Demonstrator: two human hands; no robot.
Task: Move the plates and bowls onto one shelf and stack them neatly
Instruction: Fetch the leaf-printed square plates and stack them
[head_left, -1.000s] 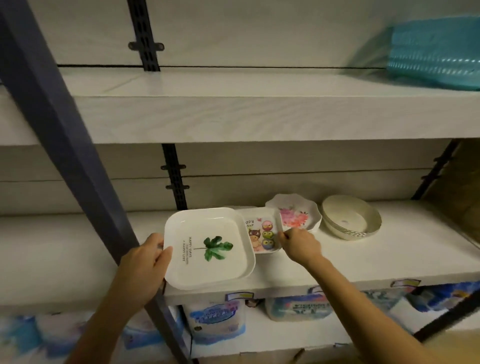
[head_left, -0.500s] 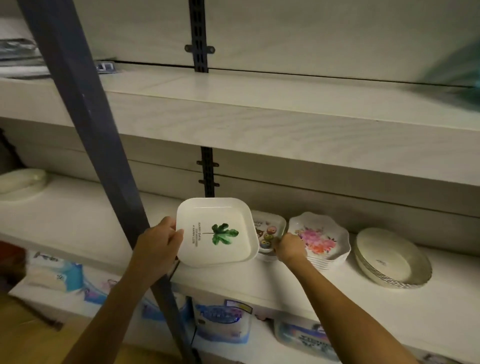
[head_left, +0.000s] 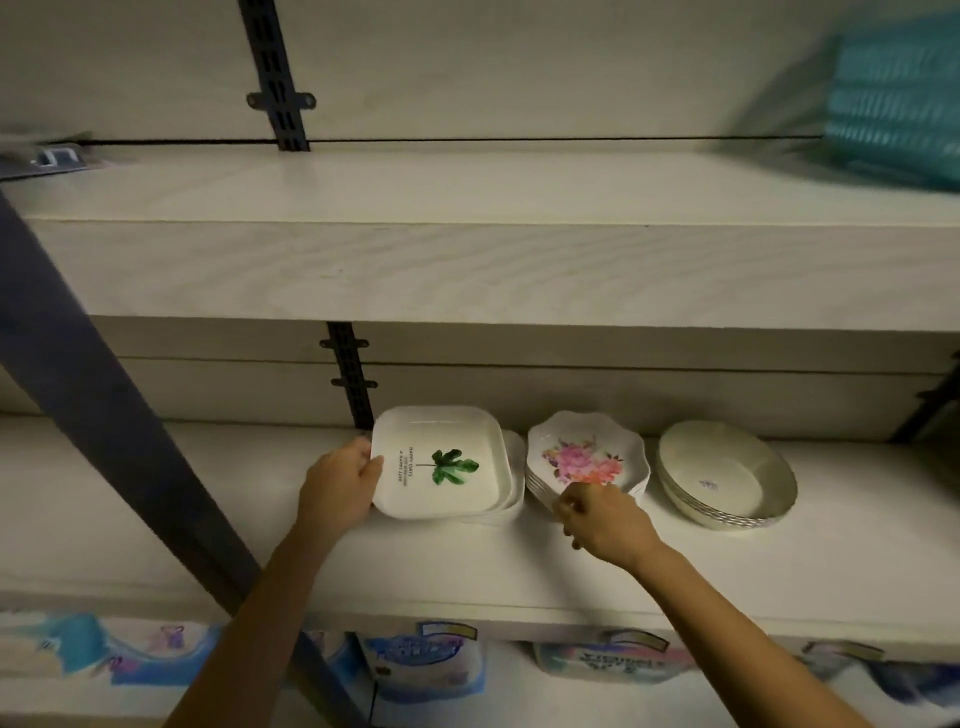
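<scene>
A white square plate with a green leaf print (head_left: 441, 462) rests on top of a stack of square plates (head_left: 514, 493) on the middle shelf (head_left: 467, 566). My left hand (head_left: 340, 486) grips its left edge. To the right stands a stack of scalloped flower plates (head_left: 587, 457). My right hand (head_left: 605, 519) hovers at their front rim, fingers loosely curled, holding nothing that I can see. Further right sits a stack of cream round bowls (head_left: 727, 478).
A dark blue slanted post (head_left: 104, 415) crosses the left side in front of the shelf. The upper shelf (head_left: 467, 260) overhangs closely, with a teal basket (head_left: 898, 98) at its right. Packs of tissue (head_left: 426, 660) fill the shelf below.
My left hand carried the leaf plate to the right and set it over the cartoon plate stack, covering it. My right hand left that stack and moved right to the flower plates.
</scene>
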